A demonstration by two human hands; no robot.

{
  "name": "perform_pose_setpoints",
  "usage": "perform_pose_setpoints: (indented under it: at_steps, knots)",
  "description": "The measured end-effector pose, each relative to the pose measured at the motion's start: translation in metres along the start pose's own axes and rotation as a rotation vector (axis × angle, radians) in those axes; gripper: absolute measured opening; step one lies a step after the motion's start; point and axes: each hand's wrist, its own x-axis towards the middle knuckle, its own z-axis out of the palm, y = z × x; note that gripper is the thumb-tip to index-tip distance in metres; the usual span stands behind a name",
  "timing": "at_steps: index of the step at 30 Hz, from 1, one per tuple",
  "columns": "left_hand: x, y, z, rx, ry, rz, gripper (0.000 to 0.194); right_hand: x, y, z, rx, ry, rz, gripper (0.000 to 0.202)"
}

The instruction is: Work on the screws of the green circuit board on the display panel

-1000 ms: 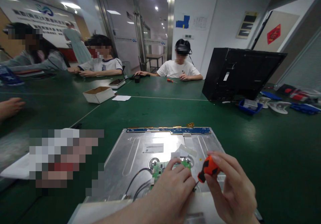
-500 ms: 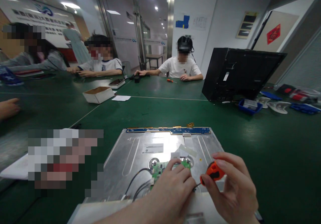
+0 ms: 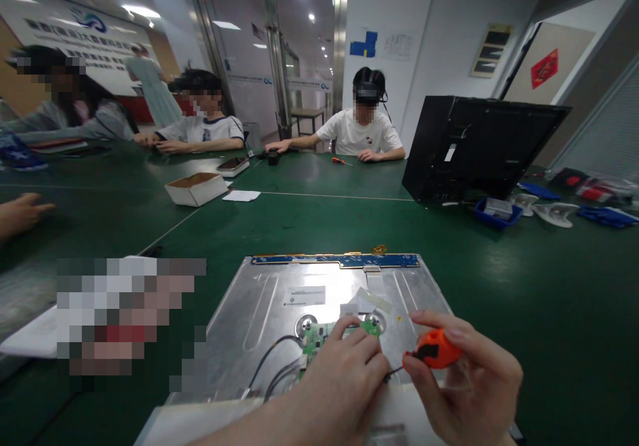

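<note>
Left edge: the metal panel (image 3: 229,339) is slanting past a blurred patch (image 3: 130,306), green tabletop (image 3: 559,313) showing between them near the far corner.
Far edge: a blue strip board (image 3: 319,260) is lining it; tabletop is stretching on towards the white box (image 3: 200,193) and black casing (image 3: 484,146).
Right edge: tabletop is spreading beside the right hand (image 3: 474,379).
Since a second ago: the left hand (image 3: 349,359) is staying put; the right is sitting slightly farther right, the handle leaning lower.
Circuit board (image 3: 314,336): green, lying on the panel, partly hidden; black cables (image 3: 282,372) are curving off its left.
Left grip: fingers are curling over the board; cannot tell whether they are pinching anything.
Right grip: thumb and fingers are holding the handle.
Screwdriver (image 3: 440,351): orange and black, tilting over the panel, shaft pointing left.
</note>
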Motion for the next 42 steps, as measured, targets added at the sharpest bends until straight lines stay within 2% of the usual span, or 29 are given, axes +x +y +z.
perform_pose_setpoints:
  at_steps: [5, 18, 23, 28, 34, 42]
  knots:
    - [0.0, 0.0, 0.0, 0.004, -0.018, -0.004, 0.014, 0.003, -0.001, 0.002, 0.037, 0.003, 0.0, 0.058]
    - [-0.001, -0.002, 0.004, 0.022, -0.005, 0.005, 0.019, 0.003, -0.001, -0.004, -0.137, -0.081, -0.046, 0.046]
    - [0.0, -0.006, 0.006, 0.028, -0.013, 0.007, 0.017, -0.006, 0.001, -0.004, -0.077, -0.081, 0.007, 0.05]
    - [0.0, -0.004, 0.004, 0.028, 0.001, 0.006, 0.015, 0.003, -0.001, 0.001, -0.017, -0.037, -0.039, 0.062]
    - [0.0, -0.002, 0.003, 0.072, -0.015, 0.002, 0.016, 0.013, -0.003, 0.0, -0.111, -0.058, -0.076, 0.046]
    - [-0.001, -0.004, 0.004, 0.058, -0.042, -0.001, 0.026, -0.002, 0.0, -0.005, -0.112, -0.111, -0.01, 0.051]
